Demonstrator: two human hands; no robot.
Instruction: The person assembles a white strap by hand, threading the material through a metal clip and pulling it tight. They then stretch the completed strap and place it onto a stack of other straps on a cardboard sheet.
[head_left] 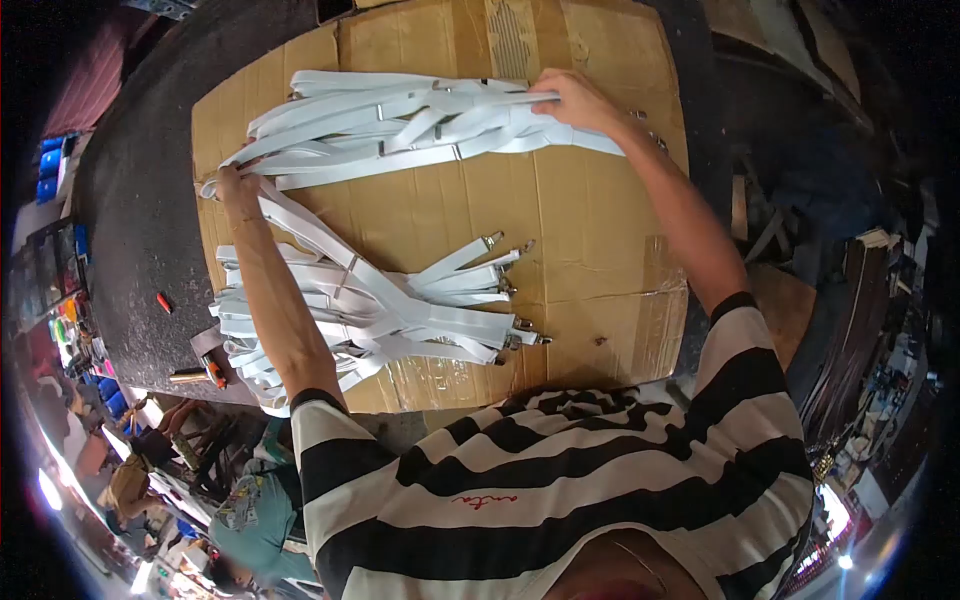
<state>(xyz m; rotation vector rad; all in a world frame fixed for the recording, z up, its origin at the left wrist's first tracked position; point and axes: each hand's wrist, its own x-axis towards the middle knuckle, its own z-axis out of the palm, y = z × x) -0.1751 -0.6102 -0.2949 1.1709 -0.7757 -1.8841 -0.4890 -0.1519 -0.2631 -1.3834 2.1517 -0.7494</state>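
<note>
Two bundles of white elastic straps with metal clips and sliders lie on a flat cardboard sheet [600, 220]. My left hand [237, 182] is closed on the left end of the upper bundle [340, 120]. At that bundle's right part, my right hand [572, 100] has its fingers closed on a strap. Nearer my body is the lower bundle [400, 312], its clips pointing right, partly hidden under my left forearm. One strap [320, 235] runs slantwise from near my left hand down to the lower bundle.
The cardboard rests on a dark table [130, 250]. A small red object [164, 302] and an orange-handled tool [214, 371] are on the table at the left. A person in a green shirt [258, 520] is at the lower left. Stacked dark material [850, 330] stands at the right.
</note>
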